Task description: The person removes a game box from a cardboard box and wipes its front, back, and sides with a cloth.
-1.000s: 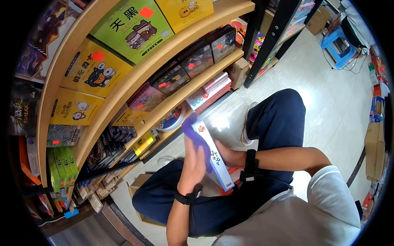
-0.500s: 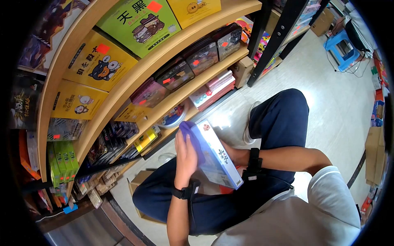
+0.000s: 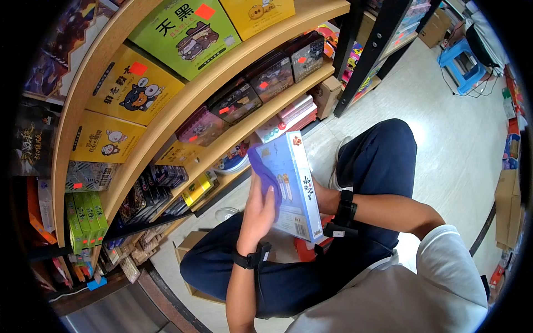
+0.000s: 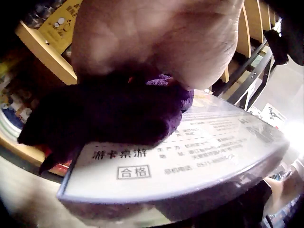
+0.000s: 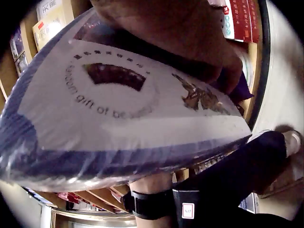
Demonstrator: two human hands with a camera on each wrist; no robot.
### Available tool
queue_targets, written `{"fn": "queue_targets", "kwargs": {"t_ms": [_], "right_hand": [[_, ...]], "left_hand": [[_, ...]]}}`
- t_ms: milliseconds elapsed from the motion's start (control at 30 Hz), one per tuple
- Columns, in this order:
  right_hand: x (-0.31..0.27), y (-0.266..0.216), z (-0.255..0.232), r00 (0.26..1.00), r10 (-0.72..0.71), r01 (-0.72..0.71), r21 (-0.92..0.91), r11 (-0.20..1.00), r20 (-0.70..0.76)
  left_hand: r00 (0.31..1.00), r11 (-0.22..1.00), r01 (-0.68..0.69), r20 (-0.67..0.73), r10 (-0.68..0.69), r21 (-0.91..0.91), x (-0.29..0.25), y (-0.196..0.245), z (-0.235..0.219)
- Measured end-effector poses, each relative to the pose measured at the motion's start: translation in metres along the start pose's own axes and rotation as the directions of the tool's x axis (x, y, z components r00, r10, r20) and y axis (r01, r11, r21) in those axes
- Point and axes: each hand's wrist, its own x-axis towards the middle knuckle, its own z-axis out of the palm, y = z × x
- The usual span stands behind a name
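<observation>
A shrink-wrapped, pale blue and white game box (image 3: 296,188) is held tilted above the lap, its spine with dark Chinese characters facing up. My left hand (image 3: 256,216) holds a purple cloth (image 3: 270,182) against the box's left edge. In the left wrist view the bunched cloth (image 4: 109,116) lies under the palm, on a printed white face of the box (image 4: 190,156). On the box's other side, my right hand (image 3: 326,201) grips it, mostly hidden in the head view. The right wrist view shows that hand (image 5: 175,35) across the other broad face, fingers reaching the far edge.
Curved wooden shelves (image 3: 183,105) with boxed games rise at the left. An open cardboard box (image 3: 191,244) stands on the floor beside the bent left leg. Something red (image 3: 305,250) lies below the held box. A blue stool (image 3: 462,65) stands at the back right.
The box has turned so more of its broad face shows, and it has risen slightly. The left hand with the cloth has shifted along the box's edge.
</observation>
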Motion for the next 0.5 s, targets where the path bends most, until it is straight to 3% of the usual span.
{"fn": "queue_targets", "kwargs": {"t_ms": [167, 267, 367, 500], "right_hand": [[-0.009, -0.018, 0.014, 0.988, -0.121, 0.114, -0.069, 0.991, -0.098], [-0.003, -0.02, 0.007, 0.965, -0.254, 0.245, -0.116, 0.963, -0.068], [-0.003, -0.031, 0.006, 0.974, -0.187, 0.187, -0.007, 0.982, -0.125], [-0.01, -0.053, 0.023, 0.963, -0.158, 0.182, 0.09, 0.979, -0.218]], "left_hand": [[0.995, 0.997, -0.068, 0.076, 0.066, 0.031, -0.004, 0.015, 0.003], [0.986, 0.993, -0.112, 0.126, 0.108, 0.024, -0.006, 0.017, 0.002], [0.981, 0.993, -0.114, 0.156, 0.117, -0.026, -0.009, 0.023, 0.002], [0.977, 0.985, -0.165, 0.147, 0.156, 0.053, -0.011, 0.027, 0.001]]}}
